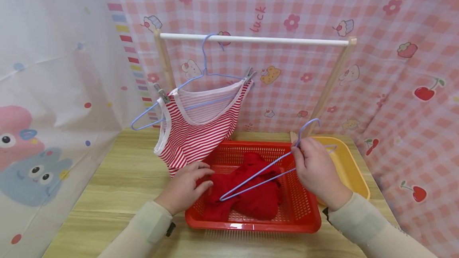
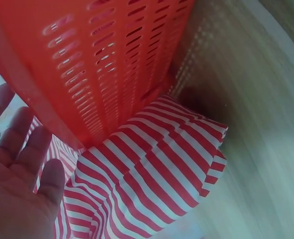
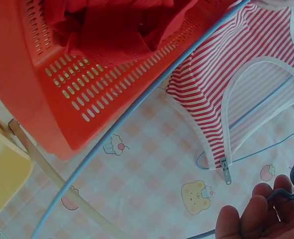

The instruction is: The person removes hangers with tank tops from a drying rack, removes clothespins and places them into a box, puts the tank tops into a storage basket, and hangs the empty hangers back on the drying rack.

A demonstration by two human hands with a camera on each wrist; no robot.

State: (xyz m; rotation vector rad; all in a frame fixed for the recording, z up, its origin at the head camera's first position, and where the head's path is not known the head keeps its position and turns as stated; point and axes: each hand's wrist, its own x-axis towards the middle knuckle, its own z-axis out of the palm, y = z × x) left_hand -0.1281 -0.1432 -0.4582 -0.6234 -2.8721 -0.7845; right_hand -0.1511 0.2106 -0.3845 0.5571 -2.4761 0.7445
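Note:
My right hand (image 1: 315, 170) grips a blue wire hanger (image 1: 256, 175) just under its hook. That hanger slants over the red basket (image 1: 305, 222), with its left end above a crumpled red garment (image 1: 258, 206) inside. My left hand (image 1: 187, 186) is beside the basket's left rim, fingers loosely bent and holding nothing. Behind it, a red-and-white striped sleeveless top (image 1: 201, 140) hangs tilted on another blue hanger (image 1: 204, 57), with grey clips (image 1: 162, 92) at its shoulders. In the left wrist view, the top's striped lower part (image 2: 152, 164) droops beside the basket wall (image 2: 112, 59).
A rack with a white bar (image 1: 287, 41) and wooden posts (image 1: 331, 83) stands behind the basket; the second hanger hooks over its bar. At the right sits a yellow tray (image 1: 353, 166), partly behind my right hand. Patterned cloth (image 1: 287, 3) closes off the back and sides of the wooden table (image 1: 104, 182).

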